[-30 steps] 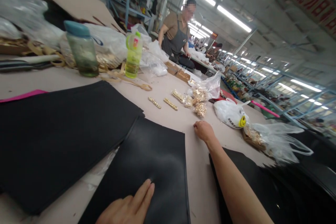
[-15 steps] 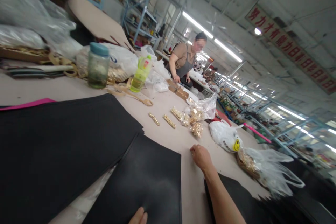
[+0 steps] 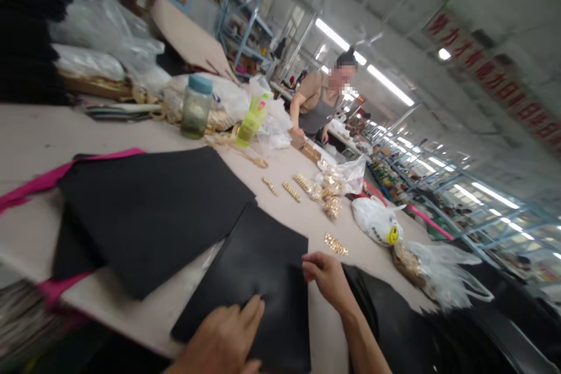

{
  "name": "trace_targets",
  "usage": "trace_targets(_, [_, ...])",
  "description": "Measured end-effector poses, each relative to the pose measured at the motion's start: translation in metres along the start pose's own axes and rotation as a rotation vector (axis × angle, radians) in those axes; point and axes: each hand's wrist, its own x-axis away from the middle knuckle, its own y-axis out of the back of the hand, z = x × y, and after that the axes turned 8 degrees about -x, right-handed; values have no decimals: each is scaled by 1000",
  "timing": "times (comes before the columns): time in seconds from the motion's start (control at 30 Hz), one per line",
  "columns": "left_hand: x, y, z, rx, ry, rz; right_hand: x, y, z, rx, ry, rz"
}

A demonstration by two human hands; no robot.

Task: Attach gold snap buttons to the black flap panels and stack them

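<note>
My left hand [image 3: 228,330] rests on a smooth black sheet [image 3: 272,257], fingers stretched forward and a small dark spot by the index fingertip. At that sheet's right edge is my right hand [image 3: 328,280], thumb and fingers pinched together; whatever is between them is too small to make out. Just beyond the right hand lies a cluster of small gold metal pieces [image 3: 336,243]. A larger stack of black sheets [image 3: 158,210] sits to the left, touching the sheet under my left hand. More black sheets [image 3: 385,310] lie under my right forearm.
Short gold strips [image 3: 291,191] and bagged gold pieces [image 3: 332,207] lie mid-table. Behind them stand a jar [image 3: 197,106] and a yellow-green bottle [image 3: 253,121]. White plastic bags [image 3: 374,222] are on the right. A person [image 3: 318,99] in an apron works across the table.
My right hand has come back and left to the black sheet's edge, uncovering the gold pieces. My left hand has moved further into view over the sheet. The view has shifted.
</note>
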Motion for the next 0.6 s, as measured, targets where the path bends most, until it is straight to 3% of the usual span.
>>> trace_targets(0.1, [0,16,2,77,-85,99,26,-26,9,-133,-97,133])
trace_targets(0.23, [-1,16,4,81,-124,101,44,-50,20,-183,-157,260])
trace_targets(0.6, [2,9,5,56,-158,28,38,-66,41,21,-116,356])
